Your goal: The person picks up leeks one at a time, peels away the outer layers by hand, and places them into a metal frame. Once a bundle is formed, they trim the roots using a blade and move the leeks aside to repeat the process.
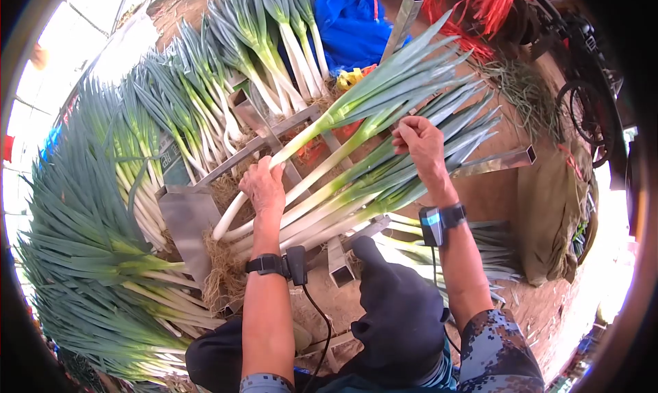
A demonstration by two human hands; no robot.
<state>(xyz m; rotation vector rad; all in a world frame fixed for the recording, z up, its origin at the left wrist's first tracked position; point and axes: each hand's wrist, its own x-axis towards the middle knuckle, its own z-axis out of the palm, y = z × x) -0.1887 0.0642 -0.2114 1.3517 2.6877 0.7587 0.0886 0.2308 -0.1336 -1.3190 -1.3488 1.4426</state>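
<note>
Several long leeks (322, 204) lie across a metal frame (257, 143) in front of me, roots to the left and green leaves to the upper right. My left hand (264, 184) is closed around the white stem of the uppermost leek (295, 145). Above the green leaves, my right hand (419, 141) has its fingers curled together; whether anything thin is between them cannot be made out. Dry roots (223, 266) hang at the frame's left end, beside a flat metal plate (186, 232).
Piles of leeks (89, 256) curve around the left and back. Blue plastic (349, 26) and red strands (473, 9) are at the back. A metal bar (497, 162) juts right, near brown cloth (548, 215) and a wheel (586, 119).
</note>
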